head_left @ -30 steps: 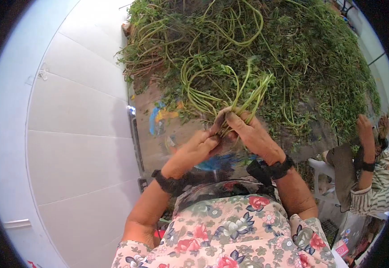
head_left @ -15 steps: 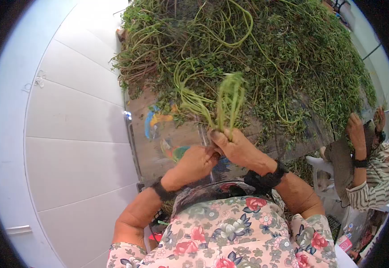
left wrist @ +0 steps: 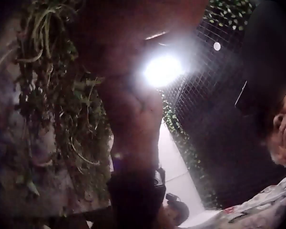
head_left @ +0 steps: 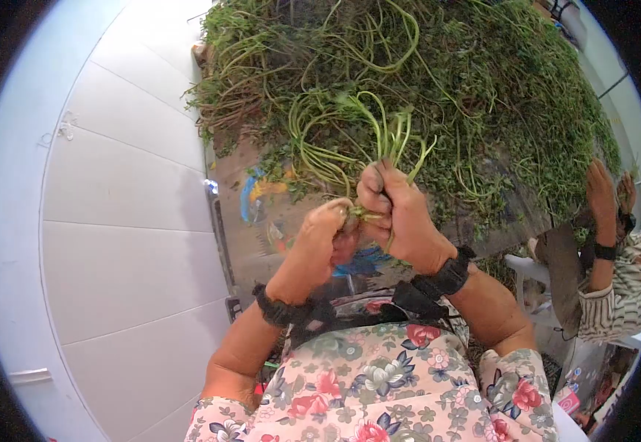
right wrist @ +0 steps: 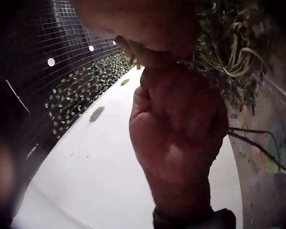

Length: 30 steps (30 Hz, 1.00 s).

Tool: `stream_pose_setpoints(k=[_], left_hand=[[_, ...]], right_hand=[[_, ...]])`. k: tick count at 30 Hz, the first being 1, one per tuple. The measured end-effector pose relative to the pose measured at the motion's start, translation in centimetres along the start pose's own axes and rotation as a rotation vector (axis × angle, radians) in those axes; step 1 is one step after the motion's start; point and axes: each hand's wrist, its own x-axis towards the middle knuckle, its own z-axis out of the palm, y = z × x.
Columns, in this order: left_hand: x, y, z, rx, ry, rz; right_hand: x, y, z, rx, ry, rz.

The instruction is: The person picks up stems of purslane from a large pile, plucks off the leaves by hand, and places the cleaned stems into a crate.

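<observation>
In the head view, my right hand (head_left: 407, 221) grips a bundle of green stems (head_left: 396, 140) whose pale ends fan out above the fist. My left hand (head_left: 314, 247) is close beside it on the left, fingers curled round the stems between the two hands. A looped group of stems (head_left: 309, 147) rises from that side and lies against the heap of greens (head_left: 482, 96). The right wrist view shows the left hand (right wrist: 178, 124) curled near the right hand (right wrist: 138, 21); the left wrist view is dark, with the fingers hard to make out.
The leafy heap covers the far part of a worn table (head_left: 236, 243) with blue and orange marks. A white panelled wall (head_left: 129, 272) stands at the left. Another person's hands (head_left: 602, 199) are at the table's right side, near a white chair (head_left: 530, 272).
Both hands have moved up from half a second ago, the right one also to the right. The right hand's stems now spread apart, and its fist has turned more upright.
</observation>
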Motion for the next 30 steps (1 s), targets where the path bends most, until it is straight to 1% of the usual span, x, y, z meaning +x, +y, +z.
stream_pose_setpoints(k=[2, 3, 5, 6, 9, 11, 12, 13, 14, 15, 16, 17, 18, 20, 21, 24, 25, 28, 29, 30], left_hand=[[-0.2, -0.4, -0.6, -0.086, -0.161, -0.036], [-0.2, -0.5, -0.9, -0.129, -0.24, -0.049], [0.3, -0.7, -0.8, -0.102, -0.236, 0.009], [0.4, -0.7, -0.7, -0.085, -0.233, 0.034], [0.1, -0.2, -0.4, -0.092, -0.299, -0.001], [-0.2, 1.0, -0.7, -0.237, -0.451, 0.072], [-0.2, 1.5, -1.0, -0.312, -0.525, 0.11], [0.5, 1.7, -1.3, -0.276, -0.604, 0.122], [1.0, 1.3, -1.1, 0.055, -0.523, 0.205], [1.5, 0.7, -0.6, 0.387, -0.435, 0.281], [2.3, 0.0, -0.2, 0.722, -0.343, 0.357], [5.1, -2.8, -1.9, 1.19, -0.673, 0.955], [5.1, -3.7, -1.1, 1.242, -0.651, 0.964], [4.2, -5.7, 0.0, 1.347, -0.596, 0.976], [4.4, -5.1, 0.3, 1.361, -0.591, 0.837], [2.5, -1.9, 2.2, 0.637, -0.556, 0.277], [2.1, -1.2, 2.9, 0.48, -0.612, 0.243], [2.4, -0.6, 2.9, 0.658, -0.689, -0.091], [2.1, -0.9, 3.2, 0.477, -0.673, -0.02], [2.0, -1.0, 2.9, 0.464, -0.659, -0.003]], right_hand=[[-0.9, -0.2, -0.2, 0.086, -0.068, 0.055], [-0.9, -0.1, -0.4, 0.103, -0.066, 0.043], [-0.6, 0.1, -0.8, 0.14, -0.068, 0.019], [-0.6, 0.1, -0.8, 0.184, -0.105, 0.029], [-0.9, -0.4, -1.3, 0.298, -0.213, 0.051], [-1.6, -1.0, -2.4, 0.352, -0.29, 0.071], [-2.2, -1.6, -3.0, 0.163, -0.207, 0.075], [-3.1, -2.4, -3.5, -0.029, -0.125, 0.083], [-3.6, -3.0, -3.7, -0.221, -0.043, 0.092], [-3.9, -3.0, -3.8, -0.223, 0.023, 0.04], [-4.3, -3.2, -3.8, -0.246, 0.028, -0.015], [-4.7, -3.4, -3.8, -0.271, 0.033, -0.071], [-5.1, -3.6, -3.8, -0.295, 0.038, -0.122], [-6.3, -4.3, -4.4, -0.513, 0.056, -0.072], [-6.9, -4.6, -4.6, -0.621, 0.065, -0.049], [-8.4, -3.5, -3.1, -0.849, 0.181, 0.112], [-8.3, -2.3, -3.3, -0.824, 0.107, 0.084], [-7.5, -0.4, -2.5, -0.934, -0.133, 0.09], [-7.2, 0.0, -2.7, -0.898, -0.085, 0.257], [-7.0, 0.1, -2.8, -0.903, -0.082, 0.289]])
